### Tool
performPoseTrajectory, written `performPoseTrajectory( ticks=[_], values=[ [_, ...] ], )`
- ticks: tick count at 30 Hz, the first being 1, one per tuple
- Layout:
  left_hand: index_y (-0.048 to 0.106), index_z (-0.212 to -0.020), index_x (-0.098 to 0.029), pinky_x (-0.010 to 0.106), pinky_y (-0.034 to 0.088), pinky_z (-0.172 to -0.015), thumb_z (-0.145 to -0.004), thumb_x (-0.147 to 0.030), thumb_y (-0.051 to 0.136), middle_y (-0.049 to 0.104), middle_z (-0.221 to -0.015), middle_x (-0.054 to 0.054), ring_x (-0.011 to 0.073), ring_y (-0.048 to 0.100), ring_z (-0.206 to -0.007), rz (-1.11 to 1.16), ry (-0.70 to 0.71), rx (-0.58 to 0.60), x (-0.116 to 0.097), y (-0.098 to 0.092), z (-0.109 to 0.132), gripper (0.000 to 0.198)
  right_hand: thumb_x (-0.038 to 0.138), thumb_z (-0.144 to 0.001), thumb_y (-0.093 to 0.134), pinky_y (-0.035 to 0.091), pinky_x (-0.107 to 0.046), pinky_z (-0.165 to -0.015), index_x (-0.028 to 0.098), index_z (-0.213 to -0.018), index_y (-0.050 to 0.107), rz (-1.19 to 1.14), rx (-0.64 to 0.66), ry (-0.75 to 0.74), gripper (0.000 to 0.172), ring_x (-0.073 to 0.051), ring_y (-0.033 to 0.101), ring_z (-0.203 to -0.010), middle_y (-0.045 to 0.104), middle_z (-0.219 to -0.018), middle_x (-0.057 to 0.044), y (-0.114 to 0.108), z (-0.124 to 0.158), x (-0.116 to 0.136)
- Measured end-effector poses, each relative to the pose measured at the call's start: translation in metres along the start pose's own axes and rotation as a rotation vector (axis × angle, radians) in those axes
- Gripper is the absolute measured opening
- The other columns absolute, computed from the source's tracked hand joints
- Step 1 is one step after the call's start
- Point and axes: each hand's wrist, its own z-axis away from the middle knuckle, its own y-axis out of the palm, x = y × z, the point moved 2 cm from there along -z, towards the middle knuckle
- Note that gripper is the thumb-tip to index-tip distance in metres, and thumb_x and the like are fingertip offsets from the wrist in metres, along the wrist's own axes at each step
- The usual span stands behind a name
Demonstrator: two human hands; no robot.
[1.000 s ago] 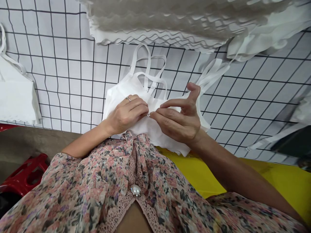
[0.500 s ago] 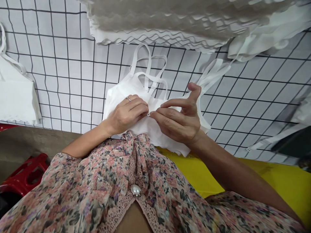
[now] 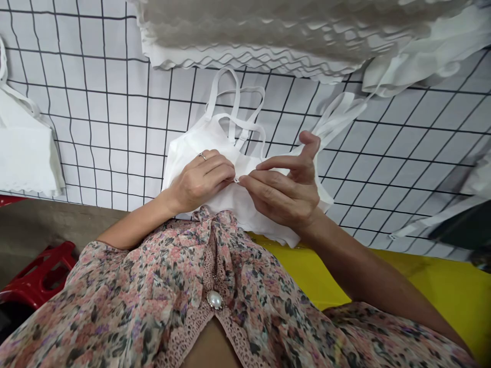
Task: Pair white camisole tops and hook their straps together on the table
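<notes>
I see the right hand [image 3: 282, 197] pinching a tiny white piece [image 3: 237, 180], too small to read, over a white bra [image 3: 192, 140]; the left hand [image 3: 201, 179] rests there, fingers pressed together.

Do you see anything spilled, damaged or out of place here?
No spill or damage shows on or around the central white garment. Only a loose strap at right looks slightly untidy, trailing across the gridded surface.
</notes>
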Motion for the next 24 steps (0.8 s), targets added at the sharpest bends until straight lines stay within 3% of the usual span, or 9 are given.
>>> performPoseTrajectory(
  ticks=[8,13,20,24],
  values=[
    [0.052,-0.097,-0.022,0.027,0.056,-0.074,-0.103,-0.007,0.063,0.071,-0.086,0.0,0.0122,0.064,-0.078,0.013,-0.001,-0.003,0.0,0.0,0.0,0.019,0.02,-0.099,0.067,0.042,-0.056,-0.122,0.032,-0.098,0.072,-0.028,-0.061,-0.044,0.013,-0.017,0.068,-0.086,0.069,-0.077,0.005,0.002,-0.005,0.005],
    [0.052,-0.097,-0.023,0.026,0.055,-0.074,-0.104,-0.008,0.061,0.071,-0.086,0.0,0.0112,0.063,-0.077,0.015,-0.011,0.005,0.001,0.001,0.001,0.019,0.021,-0.099,0.067,0.042,-0.056,-0.123,0.032,-0.097,0.071,0.014,0.018,-0.038,0.012,-0.017,0.068,-0.087,0.071,-0.078,0.004,0.001,-0.002,0.004],
    [0.053,-0.097,-0.023,0.029,0.057,-0.076,-0.107,-0.013,0.06,0.073,-0.088,-0.001,0.012,0.068,-0.08,-0.012,-0.017,0.032,0.002,0.003,0.003,0.015,0.015,-0.097,0.068,0.039,-0.054,-0.127,0.03,-0.101,0.069,-0.029,0.02,-0.034,0.015,-0.016,0.068,-0.089,0.072,-0.079,0.005,0.001,-0.004,0.005],
    [0.052,-0.098,-0.023,0.028,0.057,-0.075,-0.106,-0.012,0.061,0.073,-0.087,-0.001,0.0117,0.067,-0.078,-0.003,-0.004,-0.001,0.0,0.001,0.001,0.017,0.01,-0.095,0.068,0.043,-0.055,-0.124,0.026,-0.1,0.068,-0.076,-0.049,-0.044,0.017,-0.016,0.067,-0.087,0.07,-0.077,0.004,-0.001,-0.011,0.011]
  ],
)
